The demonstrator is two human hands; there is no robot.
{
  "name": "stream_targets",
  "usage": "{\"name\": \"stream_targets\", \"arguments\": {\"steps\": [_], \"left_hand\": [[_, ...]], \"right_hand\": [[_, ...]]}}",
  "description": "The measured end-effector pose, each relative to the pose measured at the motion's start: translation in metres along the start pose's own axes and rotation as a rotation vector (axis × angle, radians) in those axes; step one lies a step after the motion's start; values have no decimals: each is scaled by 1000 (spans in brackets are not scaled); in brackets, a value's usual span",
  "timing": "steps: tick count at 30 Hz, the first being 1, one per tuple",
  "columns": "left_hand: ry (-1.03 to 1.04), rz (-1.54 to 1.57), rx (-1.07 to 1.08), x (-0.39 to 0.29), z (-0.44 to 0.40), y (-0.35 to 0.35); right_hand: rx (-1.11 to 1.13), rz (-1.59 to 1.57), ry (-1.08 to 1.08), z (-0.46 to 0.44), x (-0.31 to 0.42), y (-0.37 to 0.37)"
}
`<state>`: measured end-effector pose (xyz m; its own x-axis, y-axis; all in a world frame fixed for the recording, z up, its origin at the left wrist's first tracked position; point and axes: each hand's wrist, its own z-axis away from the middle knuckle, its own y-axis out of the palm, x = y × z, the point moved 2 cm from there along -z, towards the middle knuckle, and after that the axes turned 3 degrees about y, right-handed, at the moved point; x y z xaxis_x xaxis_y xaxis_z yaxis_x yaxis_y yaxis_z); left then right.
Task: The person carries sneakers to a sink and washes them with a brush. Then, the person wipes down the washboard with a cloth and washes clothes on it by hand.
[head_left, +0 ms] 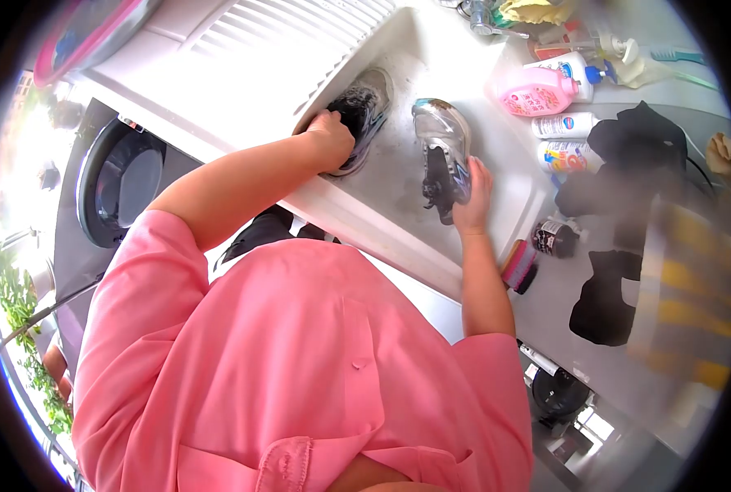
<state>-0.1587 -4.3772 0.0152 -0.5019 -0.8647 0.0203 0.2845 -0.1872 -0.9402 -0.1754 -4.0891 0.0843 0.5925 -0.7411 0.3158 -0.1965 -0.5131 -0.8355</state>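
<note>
Two grey and black shoes lie in a white sink basin (398, 193). At the basin's left side, my left hand (331, 138) is closed against the dark opening of one shoe (375, 90), whose toe points up and away. What its fingers grip, if anything, is hidden. My right hand (475, 197) holds the heel side of the other shoe (443, 123), its fingers along the outer edge. That shoe has its toe away from me, with black laces and tongue showing on top. The two shoes are apart, with wet basin floor between them.
A ribbed drainboard (279, 41) adjoins the basin. Right of it stand a pink bottle (537, 92), white bottles (564, 125), a dark jar (555, 238) and a brush (519, 264). A faucet (481, 16) is at the top; a front-loading washer (123, 184) is at left.
</note>
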Motion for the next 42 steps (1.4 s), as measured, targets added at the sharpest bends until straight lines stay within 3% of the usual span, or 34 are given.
{"name": "stream_targets", "arguments": {"steps": [11, 14, 19, 24, 28, 30, 31, 34, 38, 40, 41, 42], "left_hand": [[-44, 123, 216, 0, 19, -39], [-41, 135, 231, 0, 19, -39], [-30, 94, 248, 3, 13, -28], [-72, 81, 200, 5, -9, 11], [-50, 25, 235, 7, -1, -2], [-20, -2, 265, 5, 16, -26], [-50, 45, 295, 4, 17, -33], [-95, 397, 67, 10, 24, -46], [-229, 667, 107, 25, 8, -37], [-176, 1227, 197, 38, -17, -10], [-433, 1727, 73, 36, -24, -1], [-441, 1717, 65, 31, -20, -13]], "right_hand": [[49, -95, 167, 8, -16, 6], [150, -162, 305, 19, -31, 11], [310, -206, 732, 26, -34, 7], [407, -170, 924, 26, -41, 2], [543, -153, 1089, 34, -54, 4], [658, 77, 995, 38, -69, 13], [713, 193, 984, 40, -73, 16], [730, 173, 1010, 41, -63, 6], [692, 243, 831, 20, -21, -41], [475, 158, 749, 27, 9, -81], [321, 71, 737, 38, 27, -102], [275, 158, 798, 45, 41, -119]]}}
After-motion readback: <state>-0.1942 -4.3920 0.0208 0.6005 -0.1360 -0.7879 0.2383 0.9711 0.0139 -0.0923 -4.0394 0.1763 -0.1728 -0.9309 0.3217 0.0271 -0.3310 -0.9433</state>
